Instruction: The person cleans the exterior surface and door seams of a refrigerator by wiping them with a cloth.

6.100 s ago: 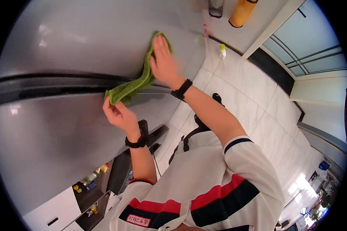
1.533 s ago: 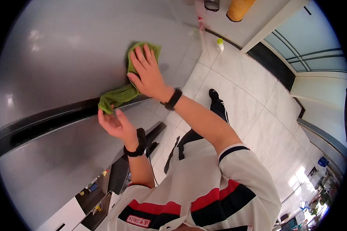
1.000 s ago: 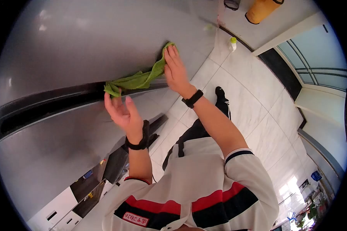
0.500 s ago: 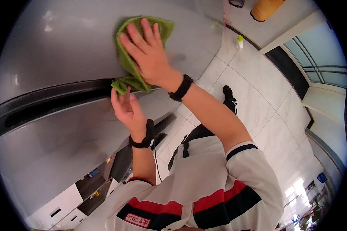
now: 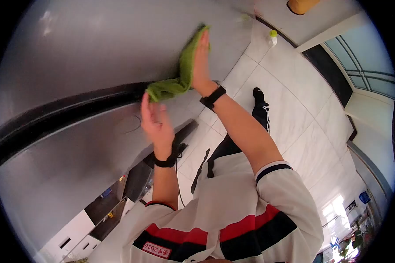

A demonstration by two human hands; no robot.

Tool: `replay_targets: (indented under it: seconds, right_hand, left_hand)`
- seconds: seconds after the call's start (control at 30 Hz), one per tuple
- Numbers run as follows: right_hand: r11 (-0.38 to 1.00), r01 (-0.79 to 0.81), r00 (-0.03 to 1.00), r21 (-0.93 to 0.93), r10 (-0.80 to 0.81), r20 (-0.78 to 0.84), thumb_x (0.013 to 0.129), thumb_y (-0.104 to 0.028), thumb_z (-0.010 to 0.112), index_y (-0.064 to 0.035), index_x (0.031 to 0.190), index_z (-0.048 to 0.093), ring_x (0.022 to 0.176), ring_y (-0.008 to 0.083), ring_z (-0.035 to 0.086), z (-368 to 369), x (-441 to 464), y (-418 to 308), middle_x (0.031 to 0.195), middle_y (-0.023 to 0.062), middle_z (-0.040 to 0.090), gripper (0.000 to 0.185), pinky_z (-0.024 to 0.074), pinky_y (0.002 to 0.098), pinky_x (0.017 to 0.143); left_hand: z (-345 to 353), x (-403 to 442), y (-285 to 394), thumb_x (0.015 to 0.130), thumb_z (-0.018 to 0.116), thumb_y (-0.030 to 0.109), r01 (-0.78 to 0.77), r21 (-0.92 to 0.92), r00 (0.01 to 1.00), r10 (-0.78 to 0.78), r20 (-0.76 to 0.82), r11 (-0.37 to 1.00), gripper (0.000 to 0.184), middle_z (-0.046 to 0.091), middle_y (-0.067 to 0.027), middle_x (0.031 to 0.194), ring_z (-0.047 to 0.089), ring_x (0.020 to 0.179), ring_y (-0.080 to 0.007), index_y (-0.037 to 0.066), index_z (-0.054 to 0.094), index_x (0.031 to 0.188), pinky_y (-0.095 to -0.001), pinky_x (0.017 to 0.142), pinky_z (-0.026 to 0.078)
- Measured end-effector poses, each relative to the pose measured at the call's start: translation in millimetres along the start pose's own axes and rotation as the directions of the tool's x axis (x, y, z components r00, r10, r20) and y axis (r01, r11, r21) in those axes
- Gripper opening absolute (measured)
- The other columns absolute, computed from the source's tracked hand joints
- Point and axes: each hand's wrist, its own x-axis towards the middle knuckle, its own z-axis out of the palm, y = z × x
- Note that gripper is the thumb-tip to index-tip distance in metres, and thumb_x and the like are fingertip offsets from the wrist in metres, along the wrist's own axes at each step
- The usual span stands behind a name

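Observation:
A green cloth (image 5: pixel 186 65) hangs in folds between my two hands, in front of a glossy grey appliance door (image 5: pixel 105 48). My right hand (image 5: pixel 201 61) is seen edge-on, fingers straight, holding the cloth along its palm side. Cloth wraps up to the fingertips. Lower and to the left, my left hand (image 5: pixel 157 127) has its fingertips on the bunched end of the cloth, the thumb a little apart; the exact grip is partly hidden. That end lies at a dark recessed groove (image 5: pixel 74 103) between the upper door and a lower grey panel (image 5: pixel 74 158).
A white bottle with a yellow-green cap (image 5: pixel 273 37) stands on the tiled floor (image 5: pixel 289 114) near the wall. A glazed door (image 5: pixel 360 65) is at the right. White and dark drawers (image 5: pixel 72 236) sit at the lower left, and a dark cable (image 5: pixel 177 184) hangs by my left arm.
My right hand has slid to the right with the cloth and turned edge-on. My left hand has shifted slightly right and down, and the cloth is more folded.

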Motion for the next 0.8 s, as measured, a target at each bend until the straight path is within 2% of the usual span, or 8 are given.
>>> replay_targets:
  seconds: [0.1,0.13,0.23,0.37,0.43,0.57,0.7,0.8]
  right_hand:
    - [0.996,-0.086,0.993,-0.012,0.086,0.076,0.081,-0.015,0.057,0.0146,0.143,0.005,0.141,0.0487,0.005,-2.1,-23.0,4.1,0.151,0.0341,0.003,0.086,0.0103,0.0507,0.115]
    - [0.997,-0.019,0.995,-0.077,0.026,0.092,0.082,-0.018,0.058,0.0127,0.144,0.005,0.14,0.0507,0.006,-1.7,-25.8,7.5,0.152,0.0328,0.003,0.087,0.0108,0.051,0.115]
    - [1.0,-0.015,0.999,0.007,0.015,0.034,0.083,-0.016,0.055,0.0116,0.144,0.009,0.138,0.0528,0.008,-4.7,-25.8,-0.9,0.151,0.0325,0.007,0.082,0.0113,0.052,0.114]
    - [0.981,0.182,0.983,-0.067,-0.179,0.049,0.083,-0.012,0.054,0.0073,0.144,0.02,0.137,0.0529,0.012,-1.1,-6.4,-38.6,0.15,0.029,0.016,0.073,0.0129,0.0578,0.112]
    - [0.958,0.28,0.96,-0.068,-0.279,0.024,0.083,-0.011,0.052,0.0052,0.144,0.025,0.137,0.0523,0.014,-3.8,12.8,-69.5,0.15,0.027,0.02,0.069,0.0138,0.0609,0.111]
    - [0.954,0.292,0.956,-0.067,-0.292,0.007,0.082,-0.02,0.056,0.0015,0.143,0.028,0.136,0.0512,0.016,0.6,22.6,-73.3,0.15,0.0237,0.022,0.07,0.0151,0.0632,0.109]
    - [0.972,0.228,0.973,-0.059,-0.225,0.043,0.082,-0.024,0.057,0.0083,0.141,0.028,0.138,0.05,0.016,0.8,6.2,-48.0,0.15,0.0275,0.019,0.073,0.0151,0.0583,0.112]
    - [0.986,0.151,0.984,-0.074,-0.143,0.104,0.082,-0.018,0.056,0.0149,0.139,0.022,0.138,0.0509,0.015,-1.2,-18.0,-29.7,0.149,0.0337,0.014,0.074,0.0162,0.0522,0.114]
  left_hand:
    - [6.1,-15.5,-9.0,0.089,0.052,-0.002,0.009,0.017,1.0,-0.009,-0.002,1.0,0.048,0.056,-0.0203,0.126,0.056,0.115,-0.0237,-0.004,0.041,0.136,-0.0341,0.097,0.043]
    - [7.0,-18.9,-9.5,0.089,0.052,-0.002,0.003,0.017,1.0,-0.003,-0.007,1.0,0.049,0.056,-0.0202,0.126,0.057,0.114,-0.0236,-0.004,0.04,0.137,-0.0338,0.097,0.043]
    - [0.8,-24.1,-5.9,0.09,0.051,-0.002,-0.004,0.0,1.0,0.004,-0.013,1.0,0.049,0.056,-0.0199,0.126,0.057,0.113,-0.0241,-0.004,0.038,0.138,-0.034,0.097,0.043]
    - [-15.2,-23.8,6.5,0.091,0.051,-0.001,0.03,0.067,0.998,-0.025,-0.062,0.997,0.053,0.053,-0.0197,0.13,0.054,0.117,-0.0253,-0.004,0.032,0.141,-0.0349,0.099,0.04]
    - [-18.1,-19.3,17.1,0.093,0.05,0.003,-0.106,0.026,0.986,0.109,-0.127,0.994,0.053,0.05,-0.0185,0.133,0.052,0.12,-0.0238,-0.002,0.029,0.142,-0.0373,0.102,0.04]
    - [-19.1,-9.8,25.3,0.094,0.049,0.004,-0.298,0.031,0.93,0.297,-0.217,0.954,0.057,0.045,-0.0181,0.138,0.049,0.124,-0.0247,-0.001,0.023,0.145,-0.0397,0.104,0.04]
    - [-22.3,-15.3,14.2,0.094,0.05,0.003,-0.247,0.13,0.952,0.266,-0.152,0.96,0.055,0.047,-0.0186,0.136,0.049,0.123,-0.0246,-0.002,0.026,0.143,-0.039,0.103,0.041]
    - [-18.2,-24.2,0.7,0.094,0.05,0.002,-0.161,0.143,0.977,0.178,-0.119,0.977,0.052,0.05,-0.0191,0.133,0.051,0.121,-0.0239,-0.003,0.03,0.142,-0.0376,0.101,0.042]
